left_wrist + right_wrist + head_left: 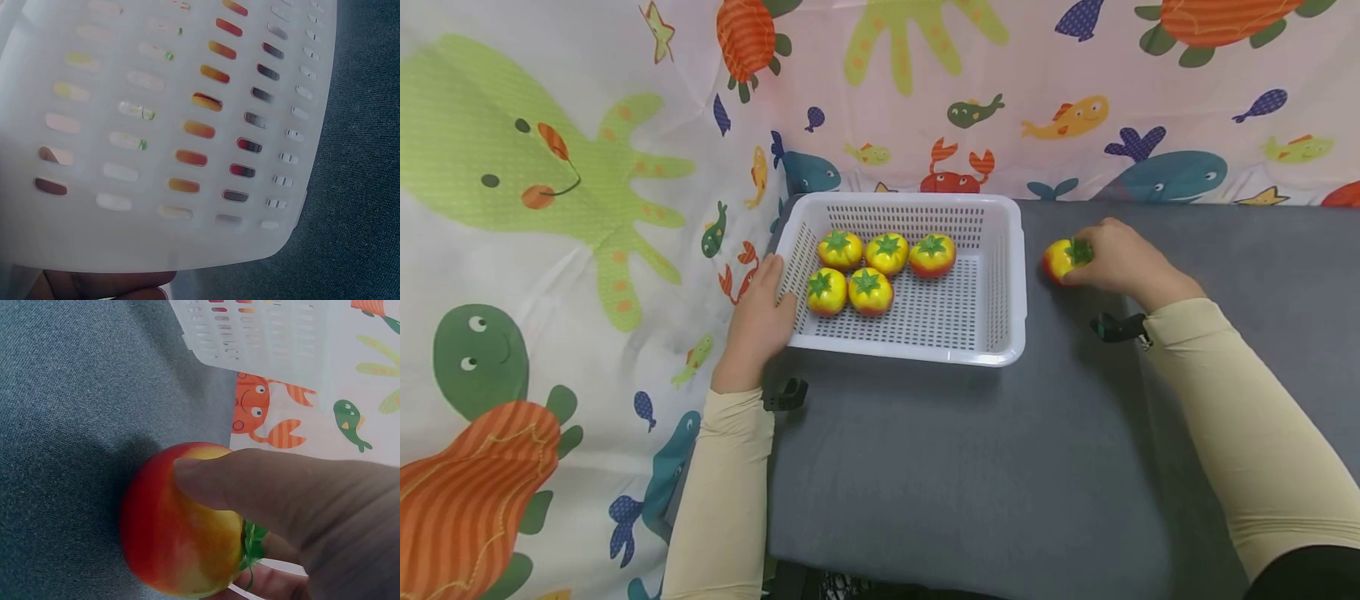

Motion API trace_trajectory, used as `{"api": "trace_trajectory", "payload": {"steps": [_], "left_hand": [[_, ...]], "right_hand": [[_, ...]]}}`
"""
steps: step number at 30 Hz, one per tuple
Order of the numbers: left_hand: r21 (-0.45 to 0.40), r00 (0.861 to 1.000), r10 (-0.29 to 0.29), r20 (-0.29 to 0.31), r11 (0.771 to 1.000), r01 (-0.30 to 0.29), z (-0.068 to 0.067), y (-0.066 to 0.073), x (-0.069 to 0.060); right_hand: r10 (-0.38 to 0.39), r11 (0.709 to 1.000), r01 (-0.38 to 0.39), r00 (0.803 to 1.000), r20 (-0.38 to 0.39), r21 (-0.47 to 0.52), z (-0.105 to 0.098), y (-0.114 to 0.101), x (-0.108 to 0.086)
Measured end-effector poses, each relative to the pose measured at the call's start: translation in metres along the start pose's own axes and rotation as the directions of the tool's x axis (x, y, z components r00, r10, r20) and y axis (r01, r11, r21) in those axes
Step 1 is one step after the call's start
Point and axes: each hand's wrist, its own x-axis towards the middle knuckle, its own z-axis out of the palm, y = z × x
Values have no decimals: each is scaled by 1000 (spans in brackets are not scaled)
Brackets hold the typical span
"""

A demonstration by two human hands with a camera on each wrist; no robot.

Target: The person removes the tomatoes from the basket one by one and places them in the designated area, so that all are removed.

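In the right-centre of the head frame, the right hand (pixel 1123 260) pinches a red-and-yellow toy fruit (pixel 1057 262) between thumb and fingers, its green leafy top turned towards the palm; whether it touches the grey worktop (pixel 970 467) is unclear. At centre, the left hand (pixel 758 323) grips the left edge of a white slotted basket (pixel 910 356), thumb over the rim. Five similar fruits (pixel 870 296) sit inside, three above two, leaves up. Sea-animal cloth (pixel 902 125) fills the top and left.
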Motion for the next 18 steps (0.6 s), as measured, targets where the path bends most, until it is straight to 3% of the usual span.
{"api": "trace_trajectory", "payload": {"steps": [18], "left_hand": [[8,1000,10,8,1000,-10,0,-2,-1]], "right_hand": [[55,998,-56,996,66,8,2,-2,-6]]}}
